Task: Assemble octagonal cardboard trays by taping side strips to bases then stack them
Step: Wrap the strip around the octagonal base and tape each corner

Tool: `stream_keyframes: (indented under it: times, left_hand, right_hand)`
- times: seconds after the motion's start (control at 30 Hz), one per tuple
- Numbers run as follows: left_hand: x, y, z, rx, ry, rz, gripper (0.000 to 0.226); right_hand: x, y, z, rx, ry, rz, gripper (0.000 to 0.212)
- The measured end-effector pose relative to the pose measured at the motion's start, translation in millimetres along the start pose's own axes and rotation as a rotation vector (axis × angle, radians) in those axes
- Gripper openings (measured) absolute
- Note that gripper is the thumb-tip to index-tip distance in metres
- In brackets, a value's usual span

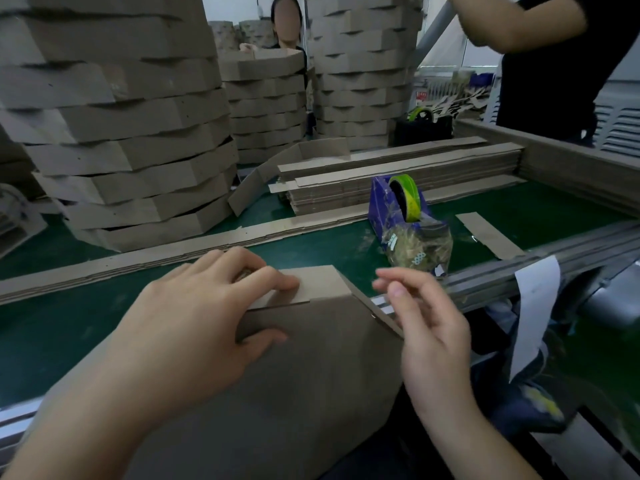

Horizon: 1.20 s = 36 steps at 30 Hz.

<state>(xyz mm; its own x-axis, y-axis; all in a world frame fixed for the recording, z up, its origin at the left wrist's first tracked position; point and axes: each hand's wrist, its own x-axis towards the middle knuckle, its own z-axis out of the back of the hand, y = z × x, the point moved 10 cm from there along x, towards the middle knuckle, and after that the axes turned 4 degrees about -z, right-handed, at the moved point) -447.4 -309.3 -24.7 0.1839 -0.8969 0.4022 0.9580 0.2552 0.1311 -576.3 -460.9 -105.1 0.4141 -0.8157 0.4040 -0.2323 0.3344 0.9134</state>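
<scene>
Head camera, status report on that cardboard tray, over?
Left hand pinches side strip onto tray. Right hand beside tray corner, grip unclear. Tape dispenser stands beyond, apart.

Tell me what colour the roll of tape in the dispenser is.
Green with yellow diagonal stripes: the roll of tape shows best in the head view.
</scene>
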Motion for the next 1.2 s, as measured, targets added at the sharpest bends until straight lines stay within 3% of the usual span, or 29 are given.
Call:
stream_keyframes:
  times: [0.07, 0.13, 0.27, 0.4, 0.5, 0.6, 0.77, 0.87, 1.03, 1.2]
  left_hand:
    - [-4.3, 6.7, -4.9, -0.008, 0.066, 0.015, 0.054]
    - [-7.6, 8.9, -2.7, -0.045, 0.091, 0.010, 0.052]
    - [3.7, -5.1, 11.7, -0.011, 0.044, 0.013, 0.045]
    - [7.3, -23.3, 14.7, -0.112, 0.044, -0.049, 0.041]
    - [-3.4, -6.9, 25.9, -0.236, -0.045, -0.029, 0.036]
    - [-15.0, 11.8, 29.2, -0.344, -0.121, 0.009, 0.037]
    - [-31.9, 21.5, 11.7, -0.435, -0.112, 0.042, 0.035]
    - [-29.4, 21.0, 10.6, -0.416, -0.085, 0.034, 0.031]
    - [-1.1, -16.9, 8.3, -0.211, 0.033, -0.126, 0.034]
    - [0.1, -18.5, 8.1, -0.216, 0.042, -0.124, 0.036]
  right_hand:
    - [11.7, -17.8, -11.2, -0.203, 0.130, -0.071, 0.018]
    - [12.6, -35.8, -25.7, -0.278, 0.246, -0.159, 0.018]
    - [2.0, -27.3, -38.5, -0.337, 0.258, -0.100, 0.025]
    - [4.4, -9.7, -39.5, -0.271, 0.318, -0.037, 0.029]
    - [20.0, -20.7, -22.1, -0.169, 0.307, -0.155, 0.013]
    - [25.7, -31.2, -17.8, 0.002, 0.344, -0.306, 0.022]
    - [28.4, -19.6, -30.5, -0.048, 0.385, -0.219, 0.021]
    - [27.3, -13.5, -38.2, -0.062, 0.388, -0.162, 0.021]
    - [21.0, -2.9, -57.9, -0.058, 0.438, -0.114, 0.020]
    - [23.8, -15.3, -56.2, 0.068, 0.458, -0.312, 0.026]
